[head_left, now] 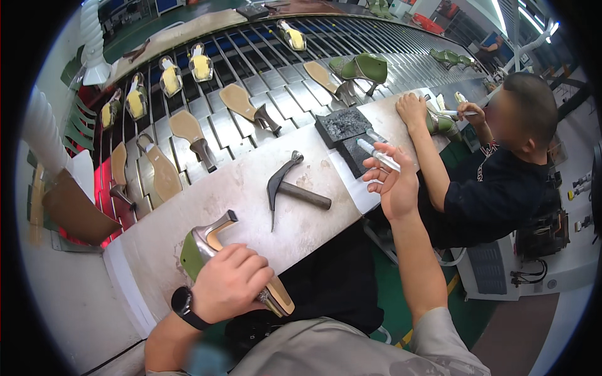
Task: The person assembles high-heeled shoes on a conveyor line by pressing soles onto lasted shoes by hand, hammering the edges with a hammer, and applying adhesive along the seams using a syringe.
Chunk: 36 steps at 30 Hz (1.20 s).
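Observation:
My left hand (233,277) is wrapped round a high-heeled shoe (210,237) at the bench's near edge. The shoe lies sole-up on a slant, with a green last showing, a silvery heel pointing away and a tan sole partly hidden under my fingers. Raised above the right end of the bench, my right hand (396,185) grips a slim white pen-like stick (380,155) between curled fingers, its tip pointing to the far left. A claw hammer (293,188) with a dark handle rests on the bench between my hands.
Beyond the bench (251,232), a slatted metal conveyor (276,94) carries several tan-soled heels and lasts. Two dark trays (343,128) sit by my right hand, a second stick (377,136) at them. A co-worker (501,169) handles a green shoe on the right.

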Motion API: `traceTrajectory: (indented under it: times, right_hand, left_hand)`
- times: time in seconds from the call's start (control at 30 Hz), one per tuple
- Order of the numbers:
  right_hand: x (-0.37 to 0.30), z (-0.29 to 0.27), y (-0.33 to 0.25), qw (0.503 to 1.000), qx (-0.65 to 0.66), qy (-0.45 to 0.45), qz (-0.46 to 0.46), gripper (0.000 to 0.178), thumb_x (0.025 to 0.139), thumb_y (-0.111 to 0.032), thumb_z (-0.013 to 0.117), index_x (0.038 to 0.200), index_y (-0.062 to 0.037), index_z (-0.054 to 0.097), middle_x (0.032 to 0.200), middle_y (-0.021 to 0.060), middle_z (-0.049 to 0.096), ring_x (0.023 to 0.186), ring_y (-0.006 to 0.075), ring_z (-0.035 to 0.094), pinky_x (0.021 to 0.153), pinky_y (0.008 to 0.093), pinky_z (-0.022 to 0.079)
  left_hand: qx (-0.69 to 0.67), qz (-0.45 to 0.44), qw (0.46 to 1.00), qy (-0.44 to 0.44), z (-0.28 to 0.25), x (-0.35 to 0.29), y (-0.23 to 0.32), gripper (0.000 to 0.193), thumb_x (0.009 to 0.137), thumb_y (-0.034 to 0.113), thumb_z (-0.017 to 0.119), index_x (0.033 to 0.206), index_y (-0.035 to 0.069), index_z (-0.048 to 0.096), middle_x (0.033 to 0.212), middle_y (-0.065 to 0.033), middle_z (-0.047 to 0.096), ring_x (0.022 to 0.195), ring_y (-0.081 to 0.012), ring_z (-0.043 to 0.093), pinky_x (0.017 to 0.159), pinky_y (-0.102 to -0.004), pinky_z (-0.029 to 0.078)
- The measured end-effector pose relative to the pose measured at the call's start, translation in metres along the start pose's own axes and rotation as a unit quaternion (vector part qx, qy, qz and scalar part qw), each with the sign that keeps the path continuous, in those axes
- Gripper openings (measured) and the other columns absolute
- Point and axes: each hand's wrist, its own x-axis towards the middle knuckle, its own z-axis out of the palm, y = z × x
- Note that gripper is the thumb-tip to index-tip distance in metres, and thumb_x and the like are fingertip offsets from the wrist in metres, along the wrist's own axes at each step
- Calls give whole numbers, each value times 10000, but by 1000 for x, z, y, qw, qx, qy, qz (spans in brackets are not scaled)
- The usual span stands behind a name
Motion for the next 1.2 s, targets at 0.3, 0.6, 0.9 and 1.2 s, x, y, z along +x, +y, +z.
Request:
traceTrajectory:
  times: [0.3,0.6,0.9,1.2]
  right_hand:
    - [-20,-4,-12,998,33,-37,-43,567,1069,-520,513,1348,-37,611,1024,131,714,800,155,709,617,279,526]
    - [-27,21,17,992,83,-27,92,832,1059,-668,486,1596,-41,380,1361,249,666,1095,319,731,858,412,581]
    - [-156,167,49,764,-290,-442,-369,907,786,-345,916,1524,14,529,1338,260,697,1214,374,711,1078,524,515]
    - [-114,202,57,873,-230,-424,-67,705,899,-156,828,1488,78,521,1248,218,742,1108,284,750,966,381,580]
  left_hand:
    - [-382,-248,747,484,-15,-64,-42,697,959,707,668,1143,35,636,994,-107,719,823,-228,720,737,-417,621]
    - [-639,-399,411,513,-8,-137,-60,684,1028,741,510,1047,95,733,826,-139,751,655,-276,750,628,-415,666]
    - [-689,-382,367,495,8,-74,-2,687,1101,656,445,1268,24,658,1027,-135,746,843,-236,758,757,-390,644]
    - [-206,-519,740,374,13,-134,-39,317,1034,175,701,1257,-47,672,1075,-167,773,964,-233,758,804,-341,590]
